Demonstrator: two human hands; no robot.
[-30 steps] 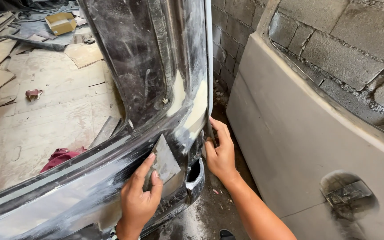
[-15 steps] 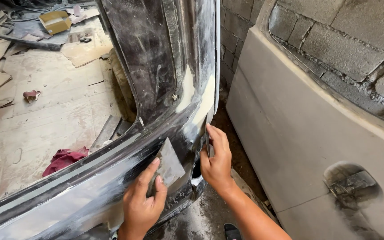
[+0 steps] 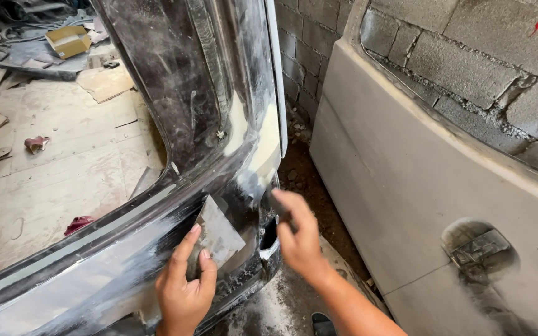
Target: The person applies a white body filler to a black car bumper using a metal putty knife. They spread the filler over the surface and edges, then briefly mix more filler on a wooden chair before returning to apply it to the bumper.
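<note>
At your ten o'clock, far off on the floor [image 3: 45,186], you have one package: a small open cardboard box [image 3: 68,41], tan-yellow, squarish, flaps up, tilted among flat cardboard scraps [image 3: 104,83]. You have no labels, signs or screens in view elsewhere.

left hand [image 3: 182,289] presses sandpaper [image 3: 218,235] on black panel [image 3: 175,93] | right hand [image 3: 299,239] beside

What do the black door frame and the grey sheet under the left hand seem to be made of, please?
Door frame: probably painted sheet metal, glossy black, scuffed dull, with pale filler patches. Grey sheet, pressed by the left hand: likely sandpaper, thin, matte and slightly curled.
</note>
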